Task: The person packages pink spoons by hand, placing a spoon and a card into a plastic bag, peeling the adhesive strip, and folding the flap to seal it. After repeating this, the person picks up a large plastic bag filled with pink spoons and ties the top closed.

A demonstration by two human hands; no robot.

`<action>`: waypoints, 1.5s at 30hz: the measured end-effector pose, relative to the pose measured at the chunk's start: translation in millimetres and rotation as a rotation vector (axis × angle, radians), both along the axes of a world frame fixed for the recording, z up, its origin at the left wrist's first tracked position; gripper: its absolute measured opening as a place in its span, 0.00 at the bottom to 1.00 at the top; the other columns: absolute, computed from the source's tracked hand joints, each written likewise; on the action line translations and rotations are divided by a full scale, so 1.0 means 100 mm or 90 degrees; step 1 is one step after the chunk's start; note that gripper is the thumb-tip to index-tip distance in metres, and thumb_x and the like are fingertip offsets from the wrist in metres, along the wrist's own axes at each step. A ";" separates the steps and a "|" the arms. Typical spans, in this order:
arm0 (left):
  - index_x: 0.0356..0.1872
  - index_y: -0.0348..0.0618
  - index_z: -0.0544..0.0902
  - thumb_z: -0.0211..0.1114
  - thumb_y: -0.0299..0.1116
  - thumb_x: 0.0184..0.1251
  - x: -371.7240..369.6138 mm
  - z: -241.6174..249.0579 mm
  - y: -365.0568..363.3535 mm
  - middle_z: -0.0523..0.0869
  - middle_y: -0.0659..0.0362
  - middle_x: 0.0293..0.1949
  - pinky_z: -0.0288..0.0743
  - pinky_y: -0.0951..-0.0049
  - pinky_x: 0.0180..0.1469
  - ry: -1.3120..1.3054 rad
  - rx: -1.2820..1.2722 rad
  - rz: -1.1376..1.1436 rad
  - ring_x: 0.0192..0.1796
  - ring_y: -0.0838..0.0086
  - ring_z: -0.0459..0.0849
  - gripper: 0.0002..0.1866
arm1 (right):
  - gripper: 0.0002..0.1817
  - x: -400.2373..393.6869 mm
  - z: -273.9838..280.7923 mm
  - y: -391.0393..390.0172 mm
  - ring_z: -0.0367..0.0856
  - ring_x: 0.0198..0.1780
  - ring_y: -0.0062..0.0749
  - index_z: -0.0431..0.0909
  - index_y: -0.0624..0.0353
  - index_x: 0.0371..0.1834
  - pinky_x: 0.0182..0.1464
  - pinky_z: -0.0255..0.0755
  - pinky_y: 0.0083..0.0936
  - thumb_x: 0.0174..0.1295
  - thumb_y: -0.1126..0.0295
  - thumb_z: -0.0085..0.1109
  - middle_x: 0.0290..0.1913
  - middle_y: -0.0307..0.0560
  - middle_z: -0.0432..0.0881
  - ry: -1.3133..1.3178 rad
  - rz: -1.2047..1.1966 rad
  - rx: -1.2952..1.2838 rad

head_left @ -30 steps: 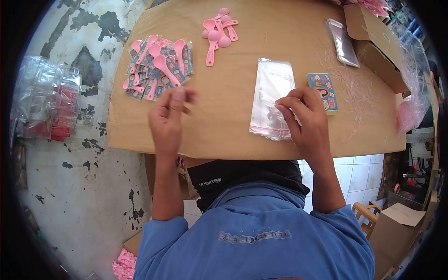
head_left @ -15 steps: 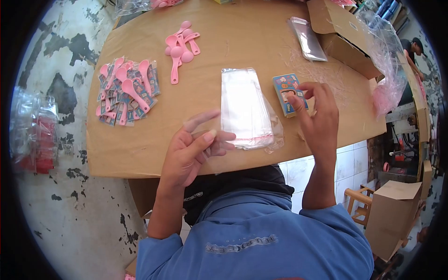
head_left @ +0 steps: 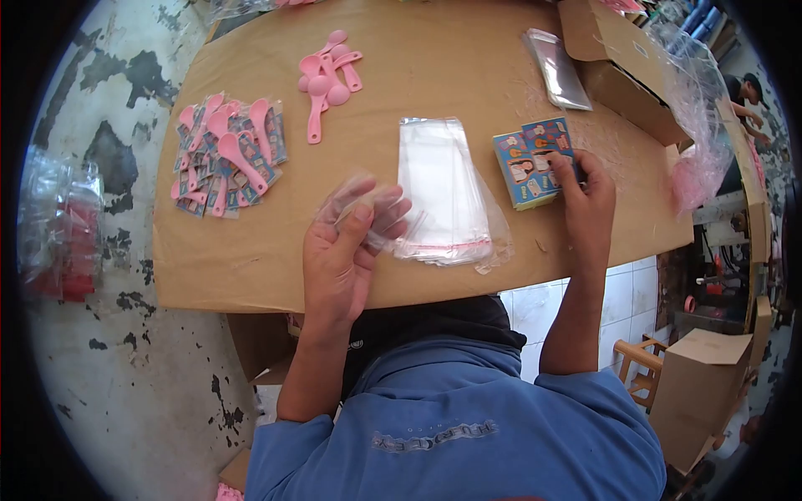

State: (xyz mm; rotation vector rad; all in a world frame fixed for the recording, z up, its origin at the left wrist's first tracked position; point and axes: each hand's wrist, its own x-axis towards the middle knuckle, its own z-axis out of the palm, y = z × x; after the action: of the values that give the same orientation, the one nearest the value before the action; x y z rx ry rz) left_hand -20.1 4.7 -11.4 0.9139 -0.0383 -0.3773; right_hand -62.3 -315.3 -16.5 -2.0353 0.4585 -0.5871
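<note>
My left hand is closed on a clear plastic bag, its thumb pressing the film against the fingers. Right of it lies a fanned stack of clear bags with a red strip along the near edge. Thumb and fingers of my right hand pinch a blue printed card, which overlaps the stack of cards below it. Loose pink spoons lie farther back, and a pile of bagged spoons with cards rests on the left of the table.
The brown-covered table has an open cardboard box at the back right, beside a bundle of clear bags. Plastic wrap hangs there. Another person is at the far right.
My right hand has taken hold of a card and shifted it right off the stack. My left hand has moved slightly up and its fingers have curled more around the bag.
</note>
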 end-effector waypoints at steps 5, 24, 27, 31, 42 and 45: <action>0.76 0.35 0.68 0.60 0.30 0.85 0.05 0.10 -0.03 0.81 0.43 0.71 0.80 0.59 0.73 0.010 -0.064 0.035 0.72 0.58 0.82 0.25 | 0.13 -0.04 0.19 0.38 0.81 0.38 0.15 0.86 0.68 0.52 0.42 0.74 0.15 0.80 0.67 0.63 0.40 0.40 0.89 -0.162 0.000 0.105; 0.75 0.35 0.72 0.59 0.28 0.85 0.05 0.07 -0.18 0.80 0.42 0.72 0.78 0.58 0.75 -0.036 -0.054 0.099 0.73 0.57 0.81 0.22 | 0.13 -0.20 0.23 1.04 0.76 0.30 0.10 0.82 0.67 0.57 0.31 0.69 0.13 0.78 0.70 0.65 0.37 0.36 0.85 0.012 0.307 0.456; 0.73 0.34 0.72 0.60 0.28 0.85 0.03 0.09 -0.26 0.81 0.41 0.70 0.81 0.60 0.72 -0.016 -0.102 0.062 0.70 0.58 0.84 0.21 | 0.12 -0.18 0.21 1.15 0.76 0.31 0.10 0.83 0.67 0.57 0.32 0.69 0.13 0.77 0.70 0.65 0.36 0.35 0.85 -0.004 0.289 0.409; 0.73 0.34 0.73 0.61 0.30 0.84 0.03 0.07 -0.29 0.81 0.40 0.70 0.81 0.56 0.72 -0.015 -0.100 0.033 0.71 0.56 0.83 0.23 | 0.13 -0.18 0.22 1.14 0.76 0.32 0.11 0.85 0.66 0.58 0.33 0.70 0.14 0.77 0.70 0.65 0.35 0.34 0.85 0.037 0.308 0.332; 0.72 0.32 0.72 0.61 0.30 0.84 -0.01 0.14 -0.30 0.82 0.41 0.69 0.81 0.56 0.72 -0.065 -0.077 0.022 0.73 0.55 0.81 0.22 | 0.11 -0.06 0.19 1.14 0.85 0.40 0.17 0.78 0.67 0.55 0.43 0.81 0.17 0.75 0.75 0.66 0.42 0.42 0.86 -0.025 0.355 0.503; 0.72 0.32 0.73 0.60 0.30 0.85 -0.04 0.14 -0.37 0.81 0.42 0.70 0.81 0.56 0.73 -0.069 -0.090 0.045 0.74 0.55 0.80 0.21 | 0.09 -0.02 0.23 1.32 0.86 0.39 0.18 0.77 0.65 0.51 0.43 0.81 0.17 0.74 0.77 0.66 0.42 0.42 0.86 -0.078 0.325 0.526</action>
State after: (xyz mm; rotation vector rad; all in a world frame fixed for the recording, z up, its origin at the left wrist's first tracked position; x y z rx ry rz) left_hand -24.3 -32.7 2.9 0.7926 -0.1313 -0.2560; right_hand -64.8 -182.9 6.8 -1.2352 0.0622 -0.1522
